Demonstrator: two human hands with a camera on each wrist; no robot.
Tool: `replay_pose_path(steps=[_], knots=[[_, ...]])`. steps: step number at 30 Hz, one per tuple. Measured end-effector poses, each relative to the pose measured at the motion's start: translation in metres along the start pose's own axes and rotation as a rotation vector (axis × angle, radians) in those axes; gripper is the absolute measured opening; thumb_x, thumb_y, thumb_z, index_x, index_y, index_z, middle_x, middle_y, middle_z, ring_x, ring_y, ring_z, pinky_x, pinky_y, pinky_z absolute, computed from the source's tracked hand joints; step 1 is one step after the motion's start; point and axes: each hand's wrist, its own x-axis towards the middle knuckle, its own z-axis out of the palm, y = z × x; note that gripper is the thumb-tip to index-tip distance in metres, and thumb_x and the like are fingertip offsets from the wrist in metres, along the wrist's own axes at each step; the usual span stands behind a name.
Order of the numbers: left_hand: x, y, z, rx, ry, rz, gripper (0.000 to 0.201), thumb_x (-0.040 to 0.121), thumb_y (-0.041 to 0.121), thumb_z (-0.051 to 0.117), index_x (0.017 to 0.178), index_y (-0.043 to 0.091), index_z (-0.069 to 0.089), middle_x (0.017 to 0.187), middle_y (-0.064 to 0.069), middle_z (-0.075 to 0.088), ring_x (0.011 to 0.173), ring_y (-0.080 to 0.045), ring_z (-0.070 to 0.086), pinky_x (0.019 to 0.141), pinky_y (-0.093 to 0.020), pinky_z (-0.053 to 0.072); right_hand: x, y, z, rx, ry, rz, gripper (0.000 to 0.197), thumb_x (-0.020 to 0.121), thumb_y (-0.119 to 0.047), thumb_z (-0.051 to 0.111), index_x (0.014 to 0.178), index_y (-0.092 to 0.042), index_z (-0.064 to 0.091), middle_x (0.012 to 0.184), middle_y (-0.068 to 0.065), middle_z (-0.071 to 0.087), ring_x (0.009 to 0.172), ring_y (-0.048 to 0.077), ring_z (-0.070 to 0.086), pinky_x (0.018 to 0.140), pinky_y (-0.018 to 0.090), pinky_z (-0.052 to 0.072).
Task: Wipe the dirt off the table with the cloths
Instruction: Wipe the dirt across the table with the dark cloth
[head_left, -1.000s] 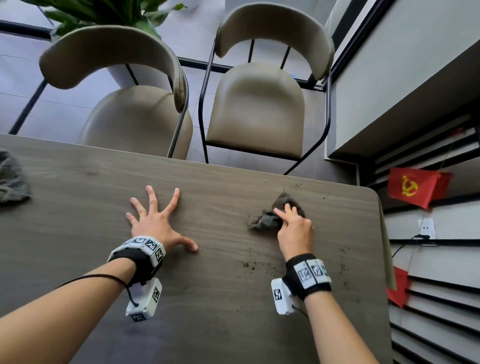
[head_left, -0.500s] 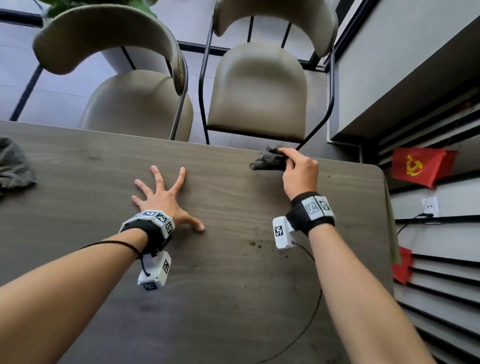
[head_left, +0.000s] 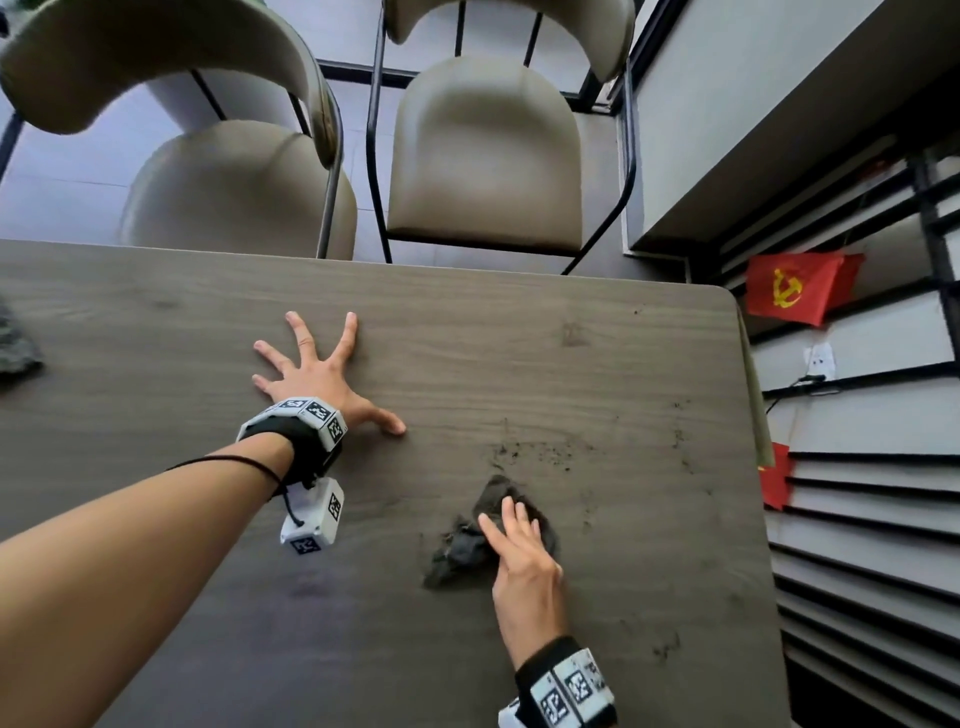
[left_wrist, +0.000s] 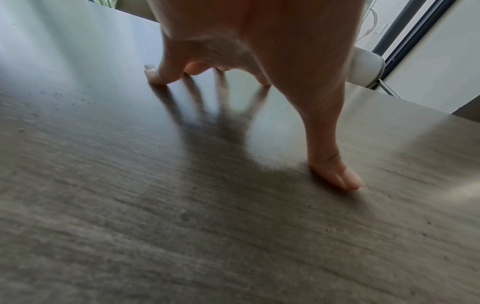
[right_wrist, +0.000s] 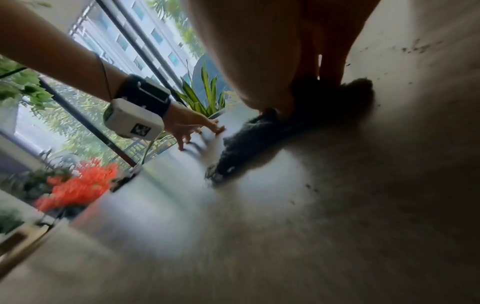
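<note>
Fingers of my right hand press flat on the cloth to scrub dirt, while my left hand lies splayed, bracing on the counter.

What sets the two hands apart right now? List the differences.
1. The left hand rests on bare table; the right hand rests on the dark cloth.
2. The left hand's fingers are spread wide; the right hand's lie close together.
3. The left hand sits farther up the table; the right hand is nearer the person, just below the dirt.

Both press down with straight fingers and wear a tagged wristband.
</note>
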Motion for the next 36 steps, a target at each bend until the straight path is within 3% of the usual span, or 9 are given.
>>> replay_pose_path(steps=[3,7,13,16,21,25,27,31,36], knots=[[-0.001,-0.001,0.001,-0.007,-0.002,0.005,0.162,0.022,0.087,0.080,0.141,0.063,-0.028,0.156,-0.008,-0.042,0.144,-0.059,-0.018,0.112,-0.075,0.015,0.034,-0.003,-0.004,0.005,0.030,-0.002,0.063,0.070,0.016,0.057,0.119,-0.021,0.070,0.137,0.007,0.056,0.126,0.025,0.053,0.112,0.026,0.031],[-0.001,-0.001,0.001,-0.002,0.008,0.006,0.162,0.023,0.087,0.080,0.142,0.063,-0.027,0.157,-0.008,-0.042,0.144,-0.058,-0.018,0.112,-0.075,0.015,0.116,-0.013,-0.008,0.005,0.085,0.031,0.056,0.076,0.012,0.050,0.118,-0.019,0.070,0.135,0.011,0.058,0.125,0.030,0.055,0.105,0.040,0.042],[-0.004,-0.002,0.000,0.000,0.004,0.008,0.163,0.020,0.087,0.079,0.141,0.063,-0.027,0.156,-0.009,-0.043,0.144,-0.059,-0.019,0.112,-0.076,0.013,0.198,-0.037,-0.020,-0.102,-0.014,0.017,0.052,0.086,0.006,0.045,0.122,-0.024,0.067,0.138,0.008,0.055,0.116,0.033,0.056,0.093,0.039,0.046],[-0.005,-0.001,0.001,0.000,0.007,0.009,0.162,0.022,0.086,0.080,0.143,0.062,-0.025,0.156,-0.009,-0.042,0.144,-0.059,-0.018,0.112,-0.076,0.013,0.189,-0.038,-0.027,-0.049,0.036,-0.002,0.051,0.084,0.009,0.046,0.116,-0.021,0.071,0.127,0.007,0.063,0.110,0.032,0.061,0.089,0.038,0.048],[-0.005,-0.002,0.002,-0.005,0.007,0.012,0.163,0.021,0.087,0.080,0.143,0.063,-0.026,0.156,-0.009,-0.042,0.144,-0.059,-0.019,0.112,-0.076,0.013,0.104,-0.036,-0.018,0.030,0.163,-0.024,0.055,0.079,0.015,0.048,0.118,-0.017,0.069,0.131,0.009,0.061,0.125,0.026,0.055,0.102,0.038,0.045],[-0.005,-0.003,0.003,-0.005,0.016,0.019,0.161,0.023,0.087,0.080,0.144,0.062,-0.024,0.157,-0.009,-0.041,0.144,-0.059,-0.018,0.112,-0.076,0.014,0.032,-0.034,0.006,0.014,0.044,0.020,0.059,0.076,0.016,0.053,0.122,-0.019,0.067,0.138,0.009,0.056,0.131,0.026,0.050,0.109,0.044,0.041],[-0.003,-0.004,0.003,-0.003,0.015,0.017,0.161,0.024,0.087,0.080,0.144,0.061,-0.025,0.157,-0.009,-0.041,0.144,-0.059,-0.018,0.112,-0.076,0.014,0.023,-0.034,0.017,-0.014,0.017,0.039,0.061,0.075,0.016,0.056,0.124,-0.020,0.066,0.141,0.008,0.053,0.132,0.027,0.048,0.112,0.044,0.035],[-0.002,-0.002,0.003,0.001,0.006,0.009,0.161,0.024,0.086,0.080,0.143,0.062,-0.026,0.156,-0.009,-0.042,0.144,-0.059,-0.018,0.112,-0.076,0.015,0.077,-0.043,0.014,0.009,0.020,0.081,0.058,0.079,0.014,0.050,0.123,-0.020,0.067,0.141,0.012,0.052,0.131,0.030,0.048,0.110,0.043,0.036],[0.000,-0.003,0.004,0.004,0.005,0.016,0.162,0.023,0.088,0.078,0.143,0.061,-0.027,0.156,-0.009,-0.043,0.144,-0.059,-0.017,0.112,-0.075,0.016,0.190,-0.053,-0.003,-0.061,0.024,0.130,0.057,0.089,0.007,0.042,0.132,-0.026,0.060,0.150,0.007,0.042,0.136,0.029,0.041,0.109,0.036,0.033]])
